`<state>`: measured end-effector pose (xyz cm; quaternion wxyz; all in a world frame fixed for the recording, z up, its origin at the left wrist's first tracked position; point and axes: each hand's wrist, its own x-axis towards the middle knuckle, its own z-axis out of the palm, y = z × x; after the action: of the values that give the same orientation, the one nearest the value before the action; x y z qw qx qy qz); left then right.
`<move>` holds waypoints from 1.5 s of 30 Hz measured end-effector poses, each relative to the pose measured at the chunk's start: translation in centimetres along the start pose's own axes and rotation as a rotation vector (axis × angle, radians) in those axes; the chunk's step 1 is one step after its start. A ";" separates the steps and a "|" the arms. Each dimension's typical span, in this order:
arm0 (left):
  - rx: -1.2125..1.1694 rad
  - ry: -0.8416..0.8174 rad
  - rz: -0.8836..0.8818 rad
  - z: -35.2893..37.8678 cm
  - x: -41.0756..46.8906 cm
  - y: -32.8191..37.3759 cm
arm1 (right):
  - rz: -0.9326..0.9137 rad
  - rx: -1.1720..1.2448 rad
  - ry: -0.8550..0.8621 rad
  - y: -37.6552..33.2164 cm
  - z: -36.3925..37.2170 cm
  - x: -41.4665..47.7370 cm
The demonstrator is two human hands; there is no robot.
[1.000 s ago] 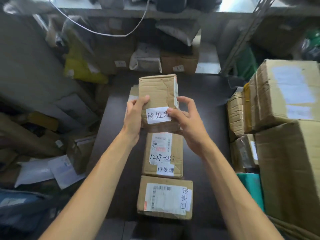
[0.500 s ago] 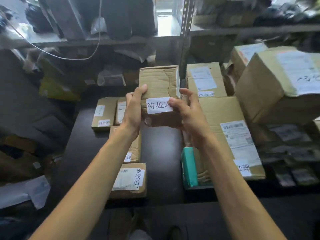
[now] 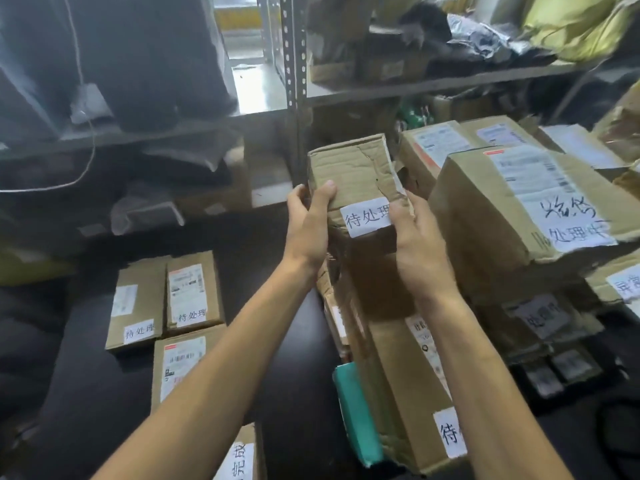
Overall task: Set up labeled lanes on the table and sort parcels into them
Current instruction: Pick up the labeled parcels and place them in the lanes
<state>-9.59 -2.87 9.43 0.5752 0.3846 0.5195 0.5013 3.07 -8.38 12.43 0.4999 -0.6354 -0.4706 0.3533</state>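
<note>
Near edge of the dark table (image 3: 298, 393): a brown cardboard box with a white label reading 完成 (image 3: 242, 459), cut off by the frame. Just right of it, a long brown carton with a teal packet tucked against its side (image 3: 408, 410), white 待 label at the near end. Left-middle of the table: three small flat brown parcels with white 待处理 labels (image 3: 166, 306), two side by side, one nearer; looks like the pending lane.

Mid-air above the table's middle: crumpled tall brown cardboard parcel with a white 待处理 label (image 3: 356, 188), held off the surface, long axis running up and away from the person, top tipped slightly right. Left hand (image 3: 308, 226) wraps its left lower edge, thumb pressed on the front face. Right hand (image 3: 419, 244) clamps the right lower edge, thumb touching the label's end. Both closed on the parcel, grip low on the box.

Right side: large brown carton with handwritten 处理中 label (image 3: 526, 216), stacked on others, touching or nearly touching the held parcel.

Far: metal shelving (image 3: 294, 81) with bags.

Judgement: matching 待处理 lane lies down-left of the grip, nearer the left hand; the drop means swinging left and lowering, long axis laid flat.
</note>
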 end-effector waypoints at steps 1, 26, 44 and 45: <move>0.016 -0.005 -0.008 0.4 0.9 -0.2 | 0.007 -0.058 0.028 0.4 0.1 0.7; 0.204 0.016 -0.049 4.0 3.0 -0.7 | -0.098 -0.711 -0.054 1.6 1.7 0.0; 0.214 0.124 0.065 -4.4 -5.9 1.0 | -0.369 -0.301 -0.341 -1.2 5.0 -5.4; 0.206 0.124 0.062 -5.0 -6.3 0.9 | -0.345 -0.298 -0.363 -1.2 5.5 -5.6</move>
<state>-14.42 -9.24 10.79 0.4839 0.4258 0.5905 0.4856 -4.04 -11.93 12.10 0.3614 -0.5389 -0.7003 0.2978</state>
